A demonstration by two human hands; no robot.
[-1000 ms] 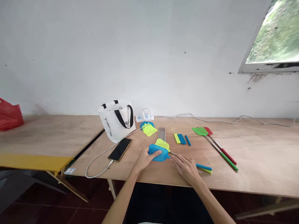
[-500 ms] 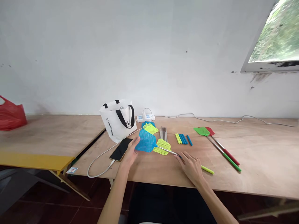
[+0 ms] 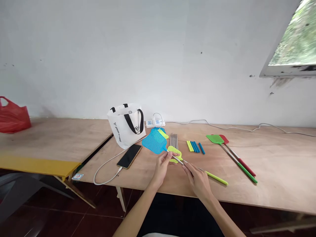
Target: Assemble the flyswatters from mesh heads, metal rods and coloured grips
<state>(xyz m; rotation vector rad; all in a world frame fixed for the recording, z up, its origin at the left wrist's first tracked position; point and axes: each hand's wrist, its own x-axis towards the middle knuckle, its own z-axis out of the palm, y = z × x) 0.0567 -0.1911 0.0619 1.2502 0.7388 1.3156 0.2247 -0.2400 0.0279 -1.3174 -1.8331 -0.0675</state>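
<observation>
My left hand (image 3: 163, 164) pinches the yellow mesh head (image 3: 175, 152) of a fly swatter. My right hand (image 3: 196, 176) grips that swatter's metal shaft (image 3: 181, 161), whose yellow handle (image 3: 216, 178) points right along the table. A loose blue swatter head (image 3: 155, 143) lies just behind my left hand, partly over another yellow head (image 3: 163, 133). Several bare metal rods (image 3: 174, 139) lie beside it. A row of yellow and blue handle sleeves (image 3: 195, 146) sits further right.
A white tote bag (image 3: 126, 125) stands at the back left, with a phone (image 3: 129, 156) on a white cable in front of it. A power strip (image 3: 154, 123) sits by the wall. Finished green and red swatters (image 3: 232, 154) lie at right. A red bag (image 3: 13, 117) rests far left.
My left hand put the blue head down on the pile behind and came back to pinch the yellow head. My right hand stayed on the shaft.
</observation>
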